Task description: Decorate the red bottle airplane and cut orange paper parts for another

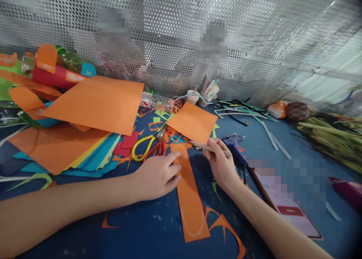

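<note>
My left hand (160, 177) lies with its fingers spread on a long orange paper strip (190, 198), pressing its upper left edge. Pale rounded outlines show at both ends of the strip. In the fingers of my right hand (222, 163) is a slim beige pencil (201, 145), its tip pointing left above the strip's top end. Right above that hand is an orange paper square (192, 122), its lower corner close to my fingertips. Scissors with yellow and red handles (147, 147) rest just beyond my left hand.
Coloured paper sheets (93, 168) pile up at left under a large orange sheet (98, 104). A blue glue gun (236, 149) and a phone (294, 213) lie at right. Paper scraps (226, 229) litter the blue table. Cups of sticks (209, 93) stand by the perforated metal screen (169, 25).
</note>
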`<state>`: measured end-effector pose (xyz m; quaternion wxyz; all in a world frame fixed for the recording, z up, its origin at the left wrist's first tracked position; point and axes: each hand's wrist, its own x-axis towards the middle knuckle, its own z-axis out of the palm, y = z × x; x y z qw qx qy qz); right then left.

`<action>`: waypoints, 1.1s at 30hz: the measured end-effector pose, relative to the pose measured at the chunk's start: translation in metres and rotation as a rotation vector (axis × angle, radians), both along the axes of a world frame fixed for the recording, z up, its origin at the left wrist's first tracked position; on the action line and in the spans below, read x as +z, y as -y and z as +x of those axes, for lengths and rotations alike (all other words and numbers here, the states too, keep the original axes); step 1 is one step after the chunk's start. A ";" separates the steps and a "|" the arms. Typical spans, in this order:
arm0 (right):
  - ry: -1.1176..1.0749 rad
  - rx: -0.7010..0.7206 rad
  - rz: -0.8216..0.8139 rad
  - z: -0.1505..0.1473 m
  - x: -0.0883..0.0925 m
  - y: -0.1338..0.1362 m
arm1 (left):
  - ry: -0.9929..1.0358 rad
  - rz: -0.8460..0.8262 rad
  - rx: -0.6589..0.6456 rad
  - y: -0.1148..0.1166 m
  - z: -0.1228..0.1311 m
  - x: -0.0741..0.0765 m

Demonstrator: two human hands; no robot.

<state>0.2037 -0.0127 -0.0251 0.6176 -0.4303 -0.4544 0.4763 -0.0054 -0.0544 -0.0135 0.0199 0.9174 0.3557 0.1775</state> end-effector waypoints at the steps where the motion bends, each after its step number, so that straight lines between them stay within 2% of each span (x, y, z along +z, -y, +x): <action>1: 0.024 -0.002 0.005 0.000 0.000 0.001 | 0.007 0.002 -0.004 -0.001 0.000 0.000; 7: 0.308 -0.004 -0.030 -0.002 0.006 0.006 | -0.032 0.046 -0.089 0.007 0.003 -0.003; 11: 0.378 0.004 -0.052 -0.003 0.005 0.005 | -0.112 0.031 -0.121 0.012 0.005 -0.004; 27: 0.400 0.030 -0.069 -0.001 0.003 0.004 | -0.122 -0.013 -0.130 0.012 0.005 -0.004; 30: 0.304 0.003 -0.040 0.000 0.003 0.003 | -0.055 -0.052 -0.110 0.012 0.005 -0.006; 33: 0.116 -0.015 -0.011 0.000 0.005 0.003 | 0.100 -0.137 -0.045 0.009 0.003 -0.004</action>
